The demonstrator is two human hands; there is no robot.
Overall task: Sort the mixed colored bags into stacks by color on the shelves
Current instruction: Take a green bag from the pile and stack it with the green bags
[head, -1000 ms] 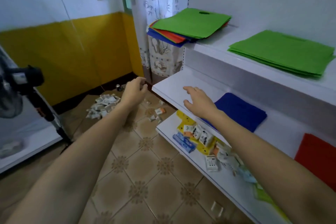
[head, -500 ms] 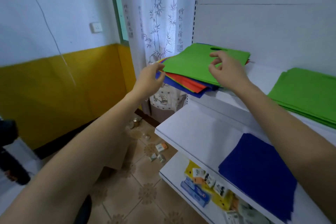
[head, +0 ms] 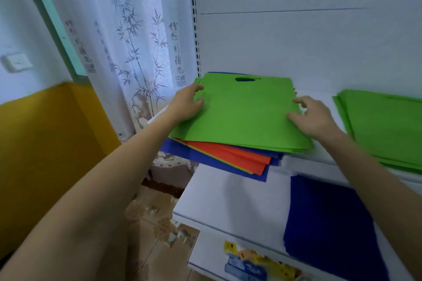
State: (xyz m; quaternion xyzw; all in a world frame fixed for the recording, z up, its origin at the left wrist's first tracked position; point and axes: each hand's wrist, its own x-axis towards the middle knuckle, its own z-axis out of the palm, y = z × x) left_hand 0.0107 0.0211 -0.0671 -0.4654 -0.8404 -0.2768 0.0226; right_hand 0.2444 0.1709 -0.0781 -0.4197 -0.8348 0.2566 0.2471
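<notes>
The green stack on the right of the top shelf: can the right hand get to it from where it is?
Probably yes. The right hand rests at the edge of the top green bag, and the green stack lies just beside it on the same shelf, with nothing between.

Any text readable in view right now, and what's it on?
"竹径引清风" (second character unsure): vertical ink column on the white sheer bamboo-print curtain.
Fainter columns further left on it: too blurred.
Yellow-and-blue packets, bottom of view: print too blurred.
Top green flat fabric bag: no print.
</notes>
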